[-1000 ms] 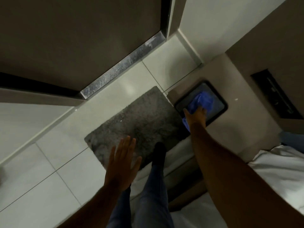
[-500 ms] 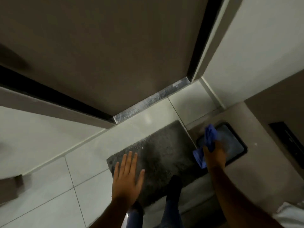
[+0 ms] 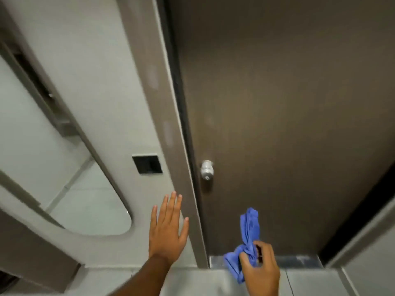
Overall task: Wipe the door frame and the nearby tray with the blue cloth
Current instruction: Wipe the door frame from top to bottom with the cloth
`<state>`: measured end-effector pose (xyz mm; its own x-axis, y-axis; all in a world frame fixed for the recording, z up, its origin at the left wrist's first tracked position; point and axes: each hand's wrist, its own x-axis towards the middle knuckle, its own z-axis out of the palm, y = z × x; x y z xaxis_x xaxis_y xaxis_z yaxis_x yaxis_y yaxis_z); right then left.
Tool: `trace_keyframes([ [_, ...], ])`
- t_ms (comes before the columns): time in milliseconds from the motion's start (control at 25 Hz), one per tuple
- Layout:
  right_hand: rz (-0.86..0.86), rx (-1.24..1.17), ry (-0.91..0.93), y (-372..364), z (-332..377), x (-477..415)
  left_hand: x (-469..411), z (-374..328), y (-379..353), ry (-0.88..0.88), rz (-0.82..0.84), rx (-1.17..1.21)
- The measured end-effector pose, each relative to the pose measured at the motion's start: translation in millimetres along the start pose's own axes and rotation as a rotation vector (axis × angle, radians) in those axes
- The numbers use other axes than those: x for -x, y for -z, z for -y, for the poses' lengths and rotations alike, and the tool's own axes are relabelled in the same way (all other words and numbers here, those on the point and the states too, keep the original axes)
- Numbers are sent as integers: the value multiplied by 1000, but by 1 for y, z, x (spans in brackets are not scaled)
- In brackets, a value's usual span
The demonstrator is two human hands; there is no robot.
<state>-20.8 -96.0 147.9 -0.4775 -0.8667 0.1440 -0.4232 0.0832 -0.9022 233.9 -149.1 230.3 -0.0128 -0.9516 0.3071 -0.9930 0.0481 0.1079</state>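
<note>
Right hand (image 3: 259, 272): grip closed around the bunched blue cloth (image 3: 248, 242), held low in front of the door (image 3: 277, 124).
Blue cloth: one end stands up above the fist, the other hangs below it, over the metal threshold (image 3: 299, 261).
Left hand (image 3: 167, 229): fingers spread wide, holding nothing, just beside the door frame (image 3: 168, 116).
Door knob (image 3: 207, 169): silver, near the frame edge.

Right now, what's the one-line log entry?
right hand: gripping blue cloth | left hand: open, empty | facing: door, door frame | tray: unseen
</note>
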Motion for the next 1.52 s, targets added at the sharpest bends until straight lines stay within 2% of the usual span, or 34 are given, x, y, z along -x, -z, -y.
trace_keyframes([
  [200, -151, -237, 527, -37, 218, -57, -137, 53, 138, 22, -386, 62],
  [320, -272, -323, 749, -52, 321, -90, -213, 72, 217, 20, -574, 70],
  [520, -274, -410, 939, -89, 433, -136, -312, 79, 300, -89, -831, 115],
  [640, -248, -208, 1100, -121, 459, -161, -342, 77, 293, -75, -919, 134],
  [760, -283, 72, 1107, -147, 459, -181, -359, 84, 278, -100, -987, 86],
  [880, -409, 277, 1095, -158, 455, -186, -363, 85, 276, -124, -1015, 76],
  [1040, -523, 446, 1111, -150, 482, -193, -363, 85, 272, -149, -1032, 80],
  [1240, -598, 405, 1118, -85, 614, -228, -365, 87, 271, -169, -1094, 135],
  [1520, -709, 394, 1212, 3, 782, -260, -366, 84, 273, -168, -1071, 147],
])
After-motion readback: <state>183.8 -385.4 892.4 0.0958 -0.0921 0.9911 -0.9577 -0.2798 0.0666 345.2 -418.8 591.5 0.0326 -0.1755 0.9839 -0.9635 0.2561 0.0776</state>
